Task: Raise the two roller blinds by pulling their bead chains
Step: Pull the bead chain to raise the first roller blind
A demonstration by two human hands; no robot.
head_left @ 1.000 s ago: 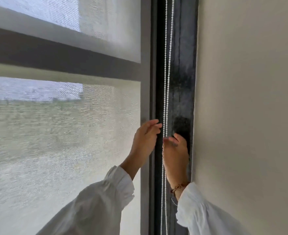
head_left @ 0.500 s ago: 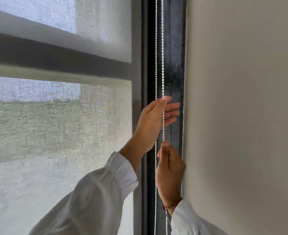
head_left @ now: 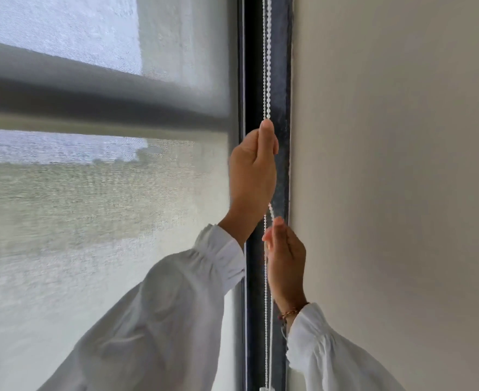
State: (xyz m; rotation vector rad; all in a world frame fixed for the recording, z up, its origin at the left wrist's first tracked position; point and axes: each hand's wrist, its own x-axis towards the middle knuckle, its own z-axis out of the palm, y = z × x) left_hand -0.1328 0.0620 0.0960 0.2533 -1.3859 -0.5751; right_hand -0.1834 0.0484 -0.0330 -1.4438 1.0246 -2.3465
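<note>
Beige wall [head_left: 388, 165] sitting right of the dark window frame [head_left: 280, 80]; white bead chain [head_left: 266, 66] is hanging vertically between. Left hand [head_left: 254, 170] is pinching it high, fingers closed; right hand [head_left: 285, 258] is gripping lower. Translucent grey roller blind [head_left: 91, 207] is covering the glass.

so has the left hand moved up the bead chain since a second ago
Yes. The left hand has climbed the bead chain, nearer the window's crossbar, and now pinches it.
</note>
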